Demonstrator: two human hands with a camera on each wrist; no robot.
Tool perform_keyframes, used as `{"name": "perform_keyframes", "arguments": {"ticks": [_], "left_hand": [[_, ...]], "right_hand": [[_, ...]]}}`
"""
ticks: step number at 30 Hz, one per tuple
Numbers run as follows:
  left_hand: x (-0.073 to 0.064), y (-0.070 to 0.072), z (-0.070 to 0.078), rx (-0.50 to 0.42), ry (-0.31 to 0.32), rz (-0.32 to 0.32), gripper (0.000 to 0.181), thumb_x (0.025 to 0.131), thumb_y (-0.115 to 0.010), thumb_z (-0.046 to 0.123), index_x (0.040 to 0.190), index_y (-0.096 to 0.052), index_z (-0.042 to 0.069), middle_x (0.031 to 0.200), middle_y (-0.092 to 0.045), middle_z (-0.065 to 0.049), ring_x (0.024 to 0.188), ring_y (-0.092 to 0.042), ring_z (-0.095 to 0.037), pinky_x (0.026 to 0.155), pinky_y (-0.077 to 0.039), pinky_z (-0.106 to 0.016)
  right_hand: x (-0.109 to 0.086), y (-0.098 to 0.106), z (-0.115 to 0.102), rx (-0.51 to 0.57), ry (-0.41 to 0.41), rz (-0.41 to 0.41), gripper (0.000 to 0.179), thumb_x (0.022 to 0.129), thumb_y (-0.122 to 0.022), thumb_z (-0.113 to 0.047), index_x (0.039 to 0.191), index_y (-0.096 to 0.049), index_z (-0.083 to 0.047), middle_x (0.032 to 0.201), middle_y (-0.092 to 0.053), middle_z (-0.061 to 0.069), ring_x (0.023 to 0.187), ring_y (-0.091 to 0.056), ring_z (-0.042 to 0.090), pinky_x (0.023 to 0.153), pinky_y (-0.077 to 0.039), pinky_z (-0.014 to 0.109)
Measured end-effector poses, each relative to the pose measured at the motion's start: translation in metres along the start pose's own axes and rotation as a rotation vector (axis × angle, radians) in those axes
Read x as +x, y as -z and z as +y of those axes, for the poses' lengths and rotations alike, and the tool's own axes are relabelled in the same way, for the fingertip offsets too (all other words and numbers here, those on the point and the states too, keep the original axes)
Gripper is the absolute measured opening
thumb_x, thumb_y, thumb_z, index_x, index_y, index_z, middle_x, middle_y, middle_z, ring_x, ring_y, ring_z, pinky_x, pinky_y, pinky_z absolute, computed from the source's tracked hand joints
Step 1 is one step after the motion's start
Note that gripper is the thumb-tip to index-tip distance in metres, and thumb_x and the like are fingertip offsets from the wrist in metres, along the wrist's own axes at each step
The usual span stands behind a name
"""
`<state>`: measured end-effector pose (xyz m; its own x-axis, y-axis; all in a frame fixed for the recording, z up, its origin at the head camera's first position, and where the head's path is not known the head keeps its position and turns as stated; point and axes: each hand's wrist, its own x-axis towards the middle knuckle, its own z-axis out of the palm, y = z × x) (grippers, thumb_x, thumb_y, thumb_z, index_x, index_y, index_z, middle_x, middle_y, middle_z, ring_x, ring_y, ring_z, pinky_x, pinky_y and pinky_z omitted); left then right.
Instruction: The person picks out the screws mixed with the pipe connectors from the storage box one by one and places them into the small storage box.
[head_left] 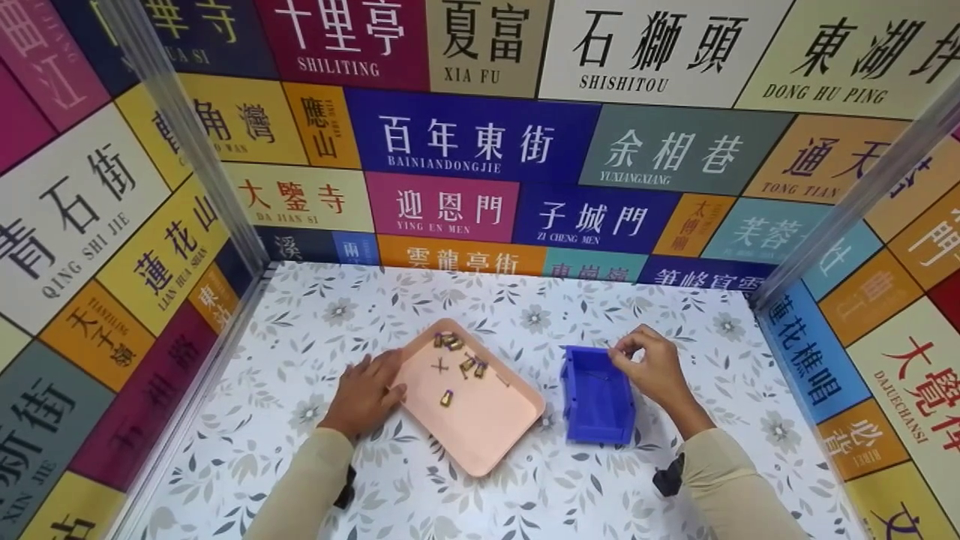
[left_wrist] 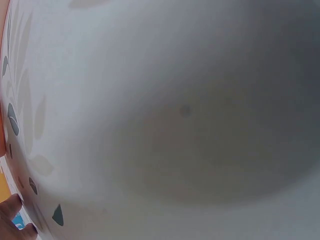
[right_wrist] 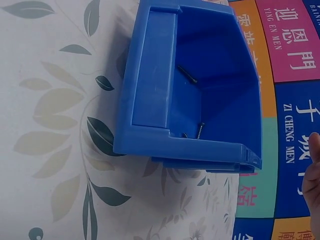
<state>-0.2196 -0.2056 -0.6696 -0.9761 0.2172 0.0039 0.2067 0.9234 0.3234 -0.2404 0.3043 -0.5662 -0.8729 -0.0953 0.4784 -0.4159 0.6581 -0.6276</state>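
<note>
My left hand rests at the left edge of a shallow pink tray, with its fingers loosely bent. Several small gold-and-dark pieces lie in the tray, along with crossed screws. To the right stands a blue plastic bin. Over its upper right rim, my right hand pinches a tiny thin thing, apparently a screw, between thumb and forefinger. In the right wrist view a few dark screws lie on the bin's floor. Only fingertips show in the left wrist view.
A white tabletop with a leaf and flower pattern lies under everything. Colourful panels with place names stand at the back and both sides. Clear vertical strips run along the corners.
</note>
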Motion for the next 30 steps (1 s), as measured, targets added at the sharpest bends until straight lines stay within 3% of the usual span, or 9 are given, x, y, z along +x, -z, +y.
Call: {"name": "perform_keyframes", "arguments": {"ticks": [11,19,25,30], "left_hand": [[-0.001,0.001,0.001,-0.012,-0.018,0.009,0.068,0.105,-0.039,0.055,0.165,-0.018,0.03,0.168,-0.032,0.002,0.152,-0.03,-0.044,0.12,-0.019,-0.071],[-0.001,0.001,0.0,-0.023,-0.032,0.018,0.067,0.105,-0.039,0.053,0.165,-0.018,0.031,0.167,-0.033,0.001,0.152,-0.03,-0.045,0.12,-0.019,-0.071],[0.0,-0.001,-0.001,0.01,-0.025,0.041,0.068,0.104,-0.04,0.055,0.164,-0.022,0.03,0.165,-0.037,0.0,0.151,-0.033,-0.045,0.119,-0.022,-0.071],[0.0,-0.002,0.002,0.015,0.009,0.023,0.069,0.103,-0.04,0.055,0.164,-0.021,0.03,0.166,-0.035,0.001,0.152,-0.031,-0.043,0.121,-0.019,-0.07]], "right_hand": [[0.0,0.001,-0.003,-0.007,-0.016,-0.012,0.015,0.082,-0.082,-0.008,0.077,-0.071,-0.017,0.079,-0.062,-0.005,0.073,-0.059,0.009,0.069,-0.044,0.014],[0.001,-0.002,-0.005,0.032,0.006,0.011,0.015,0.081,-0.083,-0.006,0.077,-0.073,-0.016,0.079,-0.064,0.0,0.071,-0.061,0.018,0.065,-0.042,0.015],[0.002,-0.02,-0.013,0.094,0.032,-0.003,0.015,0.081,-0.084,-0.006,0.078,-0.074,-0.017,0.08,-0.066,-0.002,0.07,-0.062,0.015,0.066,-0.048,0.02],[0.0,-0.05,-0.027,0.118,0.074,-0.023,0.013,0.082,-0.084,-0.01,0.076,-0.074,-0.017,0.079,-0.065,-0.004,0.07,-0.061,0.014,0.066,-0.05,0.022]]}}
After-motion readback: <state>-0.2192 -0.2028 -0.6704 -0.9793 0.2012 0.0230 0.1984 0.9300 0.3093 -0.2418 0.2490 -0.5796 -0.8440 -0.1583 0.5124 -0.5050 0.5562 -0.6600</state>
